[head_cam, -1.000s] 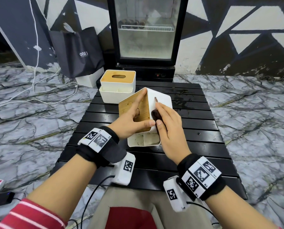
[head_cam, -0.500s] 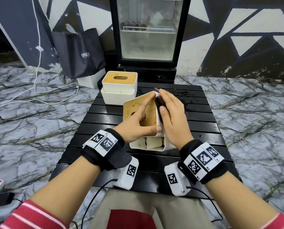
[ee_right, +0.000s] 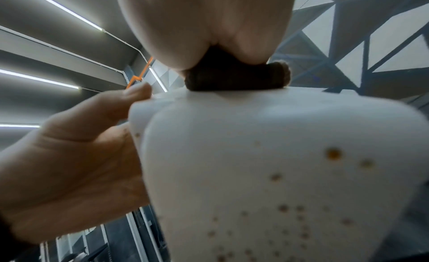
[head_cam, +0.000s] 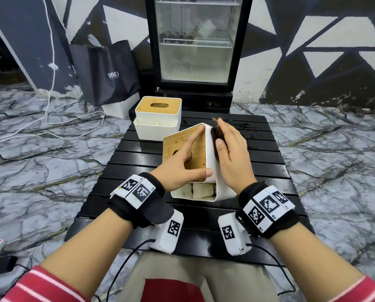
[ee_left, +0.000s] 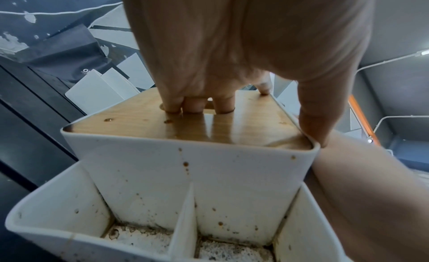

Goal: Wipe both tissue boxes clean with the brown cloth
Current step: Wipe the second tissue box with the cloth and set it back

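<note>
Left hand (ee_left: 243,45) grips white plastic tissue box (ee_left: 185,174): three fingers (ee_left: 192,104) hooked into oval slot of its bamboo lid (ee_left: 232,126), thumb (ee_left: 322,119) on the lid's right corner. Brown spots on lid and wall. Below the hand: open side compartments (ee_left: 69,201), one divider, grimy floors.

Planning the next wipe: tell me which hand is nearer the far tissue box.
Left. The left hand grips the lid of the near box, facing the far tissue box; the right hand holds the brown cloth against the near box's opposite wall.
</note>
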Available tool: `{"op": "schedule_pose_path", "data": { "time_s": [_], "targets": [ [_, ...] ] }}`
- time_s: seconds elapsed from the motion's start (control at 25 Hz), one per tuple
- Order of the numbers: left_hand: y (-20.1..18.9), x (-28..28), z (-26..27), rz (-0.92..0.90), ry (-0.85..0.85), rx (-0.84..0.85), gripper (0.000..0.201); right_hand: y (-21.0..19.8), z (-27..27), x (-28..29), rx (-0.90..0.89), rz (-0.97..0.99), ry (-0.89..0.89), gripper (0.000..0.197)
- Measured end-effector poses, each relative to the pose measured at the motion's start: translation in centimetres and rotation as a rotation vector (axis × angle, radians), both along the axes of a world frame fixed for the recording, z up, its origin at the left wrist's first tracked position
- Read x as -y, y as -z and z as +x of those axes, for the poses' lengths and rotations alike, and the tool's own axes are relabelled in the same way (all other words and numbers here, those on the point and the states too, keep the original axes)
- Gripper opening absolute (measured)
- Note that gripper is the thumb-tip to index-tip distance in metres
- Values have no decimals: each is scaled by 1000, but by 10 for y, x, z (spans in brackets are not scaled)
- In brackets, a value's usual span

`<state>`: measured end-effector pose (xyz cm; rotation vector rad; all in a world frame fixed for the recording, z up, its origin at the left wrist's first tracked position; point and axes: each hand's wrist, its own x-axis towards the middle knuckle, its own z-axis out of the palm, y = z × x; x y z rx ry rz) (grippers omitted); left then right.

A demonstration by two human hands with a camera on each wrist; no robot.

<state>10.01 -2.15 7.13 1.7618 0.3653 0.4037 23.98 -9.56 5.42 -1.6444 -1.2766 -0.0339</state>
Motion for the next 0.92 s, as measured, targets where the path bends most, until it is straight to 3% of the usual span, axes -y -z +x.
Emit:
{"op": "schedule_pose_path", "data": {
  "time_s": [0.36, 0.56, 0.92],
  "targets": [
    [-3, -3, 2, -35, -4, -33, 91, 2, 3, -4, 33, -6, -21, 47],
    [0, -8, 1, -60, -9, -29, 93, 22, 5, 11, 24, -24, 13, 48],
    [4, -7, -4, -12, -47, 16, 83, 36, -35, 31, 69, 4, 23, 50]
  ]
}}
